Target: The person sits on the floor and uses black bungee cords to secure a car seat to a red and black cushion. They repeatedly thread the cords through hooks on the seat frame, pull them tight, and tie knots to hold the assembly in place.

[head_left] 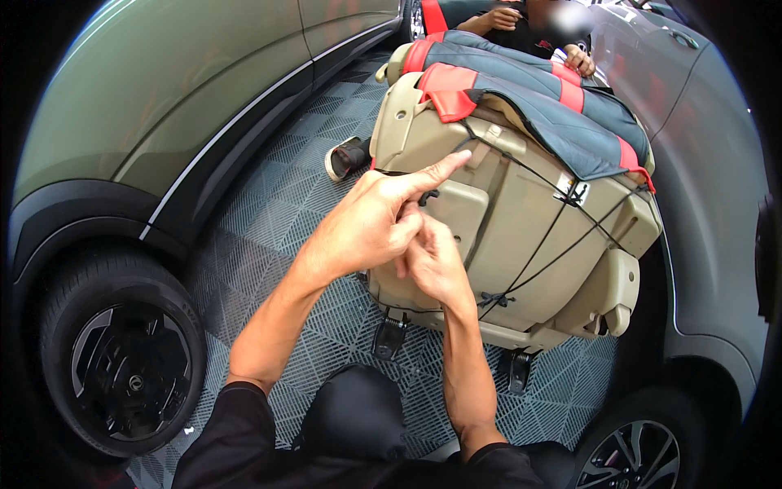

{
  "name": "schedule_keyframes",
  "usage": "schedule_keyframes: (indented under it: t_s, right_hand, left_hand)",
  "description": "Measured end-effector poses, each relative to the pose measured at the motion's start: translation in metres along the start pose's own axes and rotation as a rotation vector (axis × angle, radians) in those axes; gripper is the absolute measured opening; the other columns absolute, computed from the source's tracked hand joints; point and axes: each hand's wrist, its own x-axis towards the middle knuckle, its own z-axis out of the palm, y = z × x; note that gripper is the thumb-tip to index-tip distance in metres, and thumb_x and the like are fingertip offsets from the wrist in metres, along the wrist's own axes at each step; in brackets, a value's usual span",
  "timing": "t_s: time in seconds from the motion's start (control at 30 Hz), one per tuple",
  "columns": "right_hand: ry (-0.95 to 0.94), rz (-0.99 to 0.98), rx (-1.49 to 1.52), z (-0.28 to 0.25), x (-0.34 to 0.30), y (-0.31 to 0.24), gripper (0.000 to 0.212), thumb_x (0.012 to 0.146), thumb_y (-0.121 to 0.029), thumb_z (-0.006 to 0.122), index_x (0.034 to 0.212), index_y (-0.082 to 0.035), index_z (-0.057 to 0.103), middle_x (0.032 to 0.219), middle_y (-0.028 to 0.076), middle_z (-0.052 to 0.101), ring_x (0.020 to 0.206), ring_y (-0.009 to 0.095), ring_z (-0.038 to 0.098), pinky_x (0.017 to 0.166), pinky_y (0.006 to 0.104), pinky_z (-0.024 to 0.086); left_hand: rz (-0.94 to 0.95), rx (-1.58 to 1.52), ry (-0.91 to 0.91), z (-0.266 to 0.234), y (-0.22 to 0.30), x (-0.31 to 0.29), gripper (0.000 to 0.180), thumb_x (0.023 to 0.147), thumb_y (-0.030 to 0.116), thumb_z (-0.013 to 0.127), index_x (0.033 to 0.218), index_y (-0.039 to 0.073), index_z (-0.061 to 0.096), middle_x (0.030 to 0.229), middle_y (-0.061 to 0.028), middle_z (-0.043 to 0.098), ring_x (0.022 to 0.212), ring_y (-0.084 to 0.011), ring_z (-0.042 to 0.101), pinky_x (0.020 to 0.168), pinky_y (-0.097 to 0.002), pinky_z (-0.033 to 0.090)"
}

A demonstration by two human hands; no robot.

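In front of me stands a detached car seat [533, 236] with its beige plastic back facing me. A blue-grey and red seat cover [538, 106] is draped over its top. Black elastic cord [543, 246] criss-crosses the back, knotted in places. My left hand [366, 218] is before the back's left side, index finger stretched out, the other fingers curled in. Just below it my right hand [436, 257] is closed, its fingers meeting the left hand's. What they pinch, if anything, is hidden. A small black hook-like piece [428, 197] shows just beyond my hands.
A green car [204, 98] stands at left with its black wheel [130, 359]; a silver car [709, 204] stands close at right. Beyond the seat, a person's hand [580, 61] rests by the cover. A dark shoe [349, 157] is on the grey grid floor [269, 212].
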Motion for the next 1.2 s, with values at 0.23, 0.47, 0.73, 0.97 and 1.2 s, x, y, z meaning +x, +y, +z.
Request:
schedule_keyframes:
  t_s: [0.23,0.47,0.73,0.97,1.2]
  right_hand:
    - [0.06,-0.101,0.111,-0.006,-0.001,0.009,0.032,0.107,-0.026,0.068,0.091,0.002,0.07,0.069,-0.002,0.059,0.062,0.005,0.051,0.057,0.0253,0.042]
    - [0.2,-0.129,0.207,-0.022,-0.011,-0.009,0.04,0.112,-0.029,0.058,0.088,0.0,0.073,0.064,-0.003,0.057,0.059,0.004,0.047,0.055,0.0238,0.036]
    - [0.448,-0.338,0.175,-0.058,0.002,-0.017,0.035,0.111,-0.025,0.06,0.091,0.0,0.074,0.072,-0.002,0.063,0.063,0.003,0.05,0.054,0.0236,0.036]
    - [0.44,-0.587,-0.109,-0.087,-0.009,-0.032,0.037,0.109,-0.023,0.062,0.135,0.002,0.065,0.115,0.008,0.073,0.111,0.017,0.068,0.096,0.0314,0.054]
    - [0.445,-0.813,0.314,-0.071,0.017,0.005,0.031,0.112,-0.028,0.057,0.104,0.001,0.062,0.098,0.016,0.074,0.1,0.025,0.072,0.097,0.0417,0.057]
  left_hand:
    - [0.25,0.598,-0.131,-0.017,-0.025,0.013,0.082,0.079,-0.009,0.06,0.156,0.02,0.056,0.104,-0.0086,0.073,0.093,-0.0275,0.068,0.104,-0.0465,0.047]
    - [0.574,0.872,-0.117,-0.018,-0.031,0.009,0.059,0.081,0.001,0.07,0.139,0.01,0.068,0.098,-0.0068,0.076,0.102,-0.0225,0.072,0.104,-0.0397,0.053]
    - [0.467,-0.042,0.01,0.023,0.038,0.039,0.043,0.076,-0.023,0.054,0.099,0.001,0.082,0.079,-0.0103,0.073,0.07,-0.0153,0.067,0.062,-0.028,0.053]
    - [0.661,-0.071,-0.032,0.147,0.048,0.107,0.046,0.074,-0.012,0.055,0.11,0.005,0.078,0.085,-0.0122,0.072,0.075,-0.0246,0.071,0.074,-0.0354,0.058]
    - [0.714,0.083,0.084,0.154,0.037,0.121,0.03,0.081,-0.005,0.07,0.109,0.004,0.077,0.095,-0.0127,0.076,0.081,-0.0303,0.075,0.076,-0.0401,0.061]
